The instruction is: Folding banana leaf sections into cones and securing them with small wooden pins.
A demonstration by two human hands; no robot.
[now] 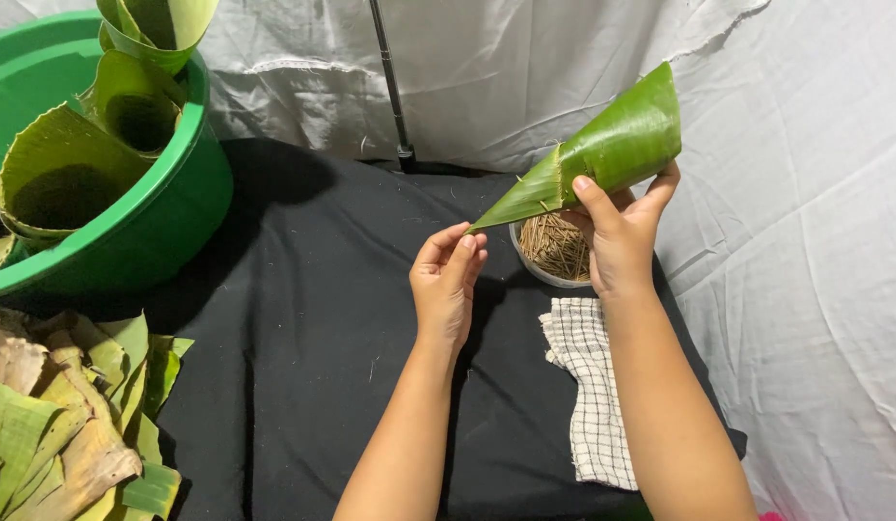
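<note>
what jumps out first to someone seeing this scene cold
The bright green leaf cone, held up right of centre by the right hand while the left hand pinches its pointed tip. Next, the green tub at upper left holding more rolled leaves, against the black cloth.

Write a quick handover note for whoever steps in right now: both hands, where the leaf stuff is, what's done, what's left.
Right hand: holds a rolled leaf cone by its wide end, above the bowl of sticks.
Left hand: fingers pinched at the cone's tip; whether it holds a stick is too small to tell.
Done: cone rolled; other rolled leaves sit in the green tub.
Left: flat leaves piled at lower left, not yet rolled.
Checked cloth lies on the black mat.
</note>
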